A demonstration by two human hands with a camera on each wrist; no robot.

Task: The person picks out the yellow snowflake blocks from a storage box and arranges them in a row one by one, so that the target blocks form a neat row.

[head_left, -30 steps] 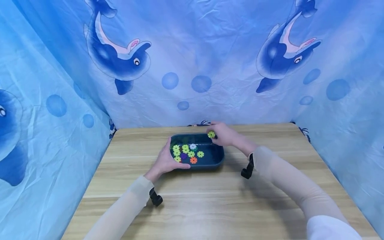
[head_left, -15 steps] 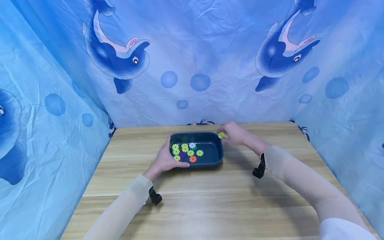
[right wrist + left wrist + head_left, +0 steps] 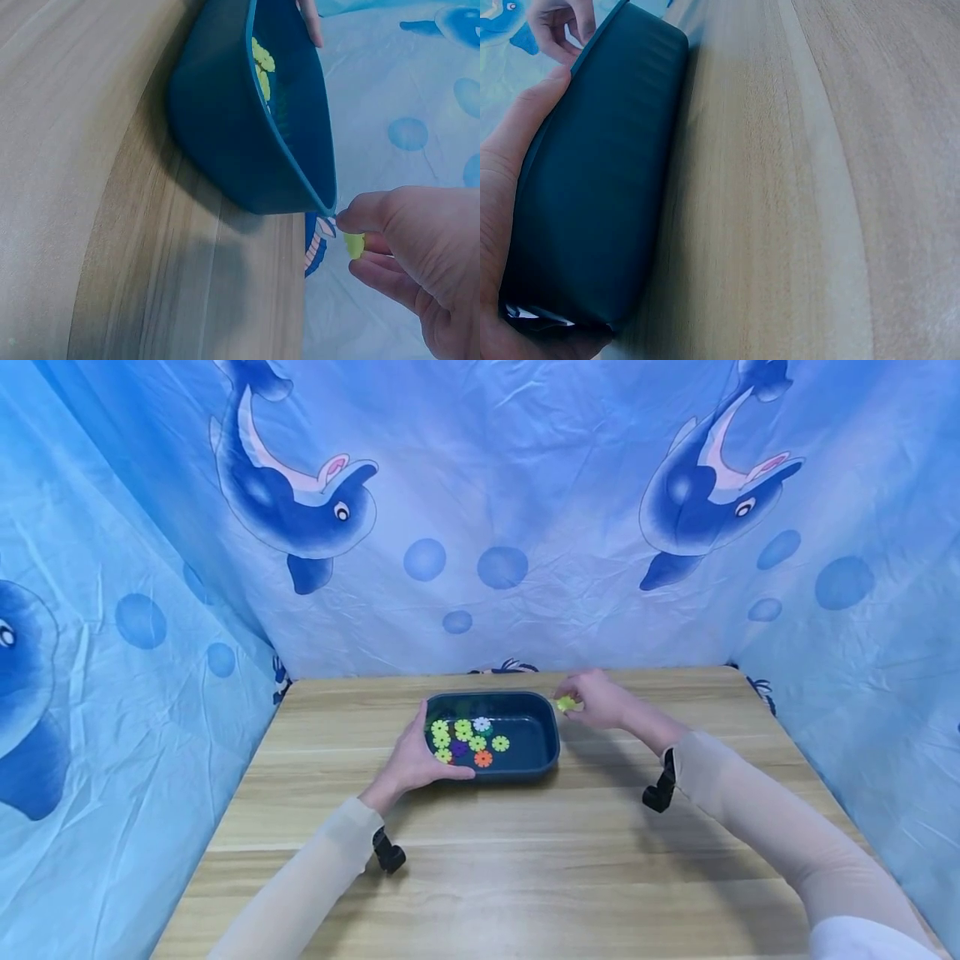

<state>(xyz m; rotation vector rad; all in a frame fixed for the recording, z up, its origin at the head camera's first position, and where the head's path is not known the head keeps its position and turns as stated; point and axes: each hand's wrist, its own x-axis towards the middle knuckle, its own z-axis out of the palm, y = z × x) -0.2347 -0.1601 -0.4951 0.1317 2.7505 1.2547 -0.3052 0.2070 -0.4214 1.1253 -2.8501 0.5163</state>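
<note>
A dark blue-green plastic box point(image 3: 536, 772) stands on the table, with several notched snowflake discs lying mostly in its left half. Most are yellow-green; an orange disc point(image 3: 483, 759), a white disc point(image 3: 482, 725) and a purple disc point(image 3: 458, 748) lie among them. My left hand point(image 3: 416, 758) grips the box's left end, its thumb along the front rim. Just off the box's far right corner, my right hand point(image 3: 600, 700) pinches a yellow-green snowflake disc point(image 3: 566, 703) between thumb and fingers. In the right wrist view that disc point(image 3: 354, 245) is seen nearly edge-on.
The wooden table point(image 3: 480, 860) carries the box near its back edge. Blue cloth point(image 3: 465, 485) printed with dolphins hangs behind and on both sides. Black wrist cameras, the left camera point(image 3: 390, 853) and the right camera point(image 3: 660, 789), sit under the forearms.
My right hand has moved right with the yellow-green snowflake disc, from above the box's back rim to outside its far right corner. My left hand has stayed on the box.
</note>
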